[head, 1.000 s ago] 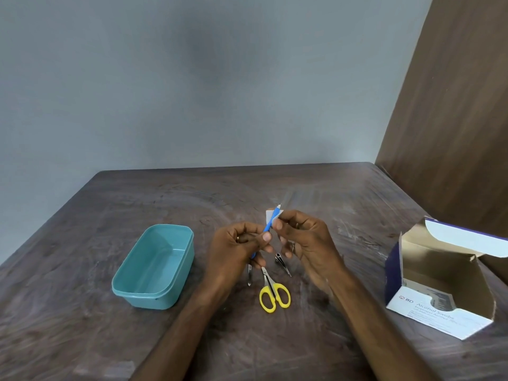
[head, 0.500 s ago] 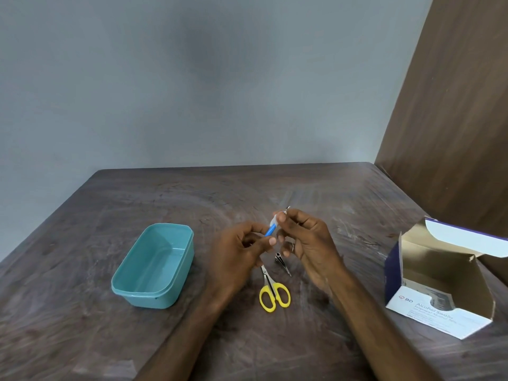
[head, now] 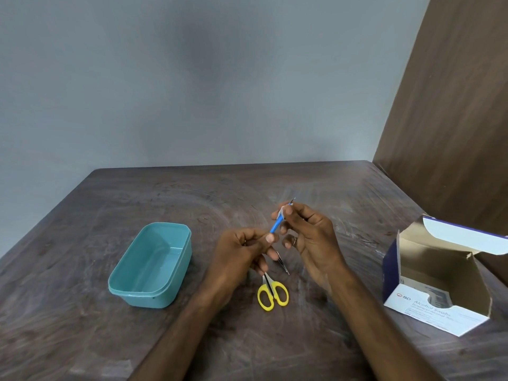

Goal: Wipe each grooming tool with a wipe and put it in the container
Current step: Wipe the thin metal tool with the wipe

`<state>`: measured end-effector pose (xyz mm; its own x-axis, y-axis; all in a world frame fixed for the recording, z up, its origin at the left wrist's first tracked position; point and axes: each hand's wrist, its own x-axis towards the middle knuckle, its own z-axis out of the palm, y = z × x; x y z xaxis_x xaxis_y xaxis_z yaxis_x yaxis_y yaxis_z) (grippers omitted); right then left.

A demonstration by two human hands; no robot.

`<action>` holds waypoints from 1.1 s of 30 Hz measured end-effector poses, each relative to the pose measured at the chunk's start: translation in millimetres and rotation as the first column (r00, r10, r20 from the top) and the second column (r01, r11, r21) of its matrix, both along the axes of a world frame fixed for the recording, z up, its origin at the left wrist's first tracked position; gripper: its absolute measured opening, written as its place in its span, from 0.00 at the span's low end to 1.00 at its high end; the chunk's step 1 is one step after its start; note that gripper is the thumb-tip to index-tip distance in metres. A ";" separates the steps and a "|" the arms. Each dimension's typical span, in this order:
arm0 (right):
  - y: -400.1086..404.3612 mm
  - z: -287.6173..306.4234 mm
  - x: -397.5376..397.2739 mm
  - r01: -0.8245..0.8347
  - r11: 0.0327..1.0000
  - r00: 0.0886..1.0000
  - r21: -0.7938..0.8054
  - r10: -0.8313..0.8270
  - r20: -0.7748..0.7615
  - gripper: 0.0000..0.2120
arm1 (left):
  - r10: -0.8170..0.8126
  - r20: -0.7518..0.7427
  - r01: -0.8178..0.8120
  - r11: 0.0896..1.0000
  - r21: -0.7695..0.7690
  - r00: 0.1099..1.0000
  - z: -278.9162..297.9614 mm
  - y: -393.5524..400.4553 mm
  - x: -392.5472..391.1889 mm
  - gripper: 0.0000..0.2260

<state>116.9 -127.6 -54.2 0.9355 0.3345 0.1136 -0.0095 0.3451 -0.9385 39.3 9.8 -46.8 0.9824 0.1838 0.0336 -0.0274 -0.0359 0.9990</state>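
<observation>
My left hand (head: 242,254) pinches the lower end of a thin blue-handled tool (head: 276,226) held above the table. My right hand (head: 308,237) pinches a small white wipe (head: 283,211) around the tool's upper part, and the metal tip sticks out above the fingers. Below the hands, yellow-handled scissors (head: 272,294) and metal tweezers (head: 283,262) lie on the table. A teal container (head: 154,264) stands empty to the left of my left hand.
An open box of alcohol swabs (head: 439,284) stands at the right on the dark wooden table (head: 82,325). A grey wall lies behind and a brown panel rises at the right.
The wipe in my right hand has slid along the blue tool toward its metal tip after a stroke down near my left fingers. Both hands stay in the same spot.
</observation>
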 end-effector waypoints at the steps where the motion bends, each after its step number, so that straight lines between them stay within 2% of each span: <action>1: 0.1 -0.1 0.0 0.005 1.000 1.000 0.003 -0.005 -0.009 0.11 | 0.007 0.008 -0.007 1.000 0.005 1.000 0.1 0.3 -0.2 0.05; 5: 2.1 -0.6 -0.5 0.021 1.000 0.999 0.004 -0.021 -0.041 0.13 | 0.046 0.022 -0.047 0.999 0.009 0.999 0.0 0.2 0.5 0.03; 13: 5.8 0.0 -6.1 -0.005 1.000 0.998 -0.024 0.003 -0.059 0.10 | 0.132 0.082 -0.137 0.989 0.050 0.988 -2.8 -2.1 1.6 0.03; 17: 8.2 1.1 -9.1 -0.026 0.999 0.998 -0.041 0.024 -0.062 0.11 | 0.169 0.075 -0.173 0.984 0.045 0.983 -3.2 -2.7 3.6 0.05; 21: 5.7 0.5 -6.8 -0.043 0.997 0.998 -0.070 0.040 -0.053 0.12 | 0.222 0.052 -0.227 0.968 0.107 0.974 -3.6 -1.9 5.6 0.10; 24: 4.3 0.9 -6.8 -0.149 0.984 0.988 -0.098 0.145 -0.047 0.13 | 0.284 0.078 -0.288 0.957 0.040 0.956 1.4 2.8 4.0 0.15; 27: 4.5 2.0 -10.8 -0.300 0.940 0.954 -0.165 0.292 -0.071 0.11 | 0.183 0.058 -0.179 0.981 -0.075 0.981 6.3 11.8 2.3 0.15; 30: 4.7 0.8 -12.9 -0.401 0.889 0.915 -0.220 0.397 -0.064 0.06 | 0.082 0.044 -0.078 0.993 -0.093 0.996 6.3 17.3 1.6 0.13; 33: 3.6 2.3 -13.2 -0.431 0.871 0.902 -0.235 0.424 -0.082 0.07 | 0.115 0.056 -0.109 0.989 -0.095 0.992 7.3 16.7 2.0 0.12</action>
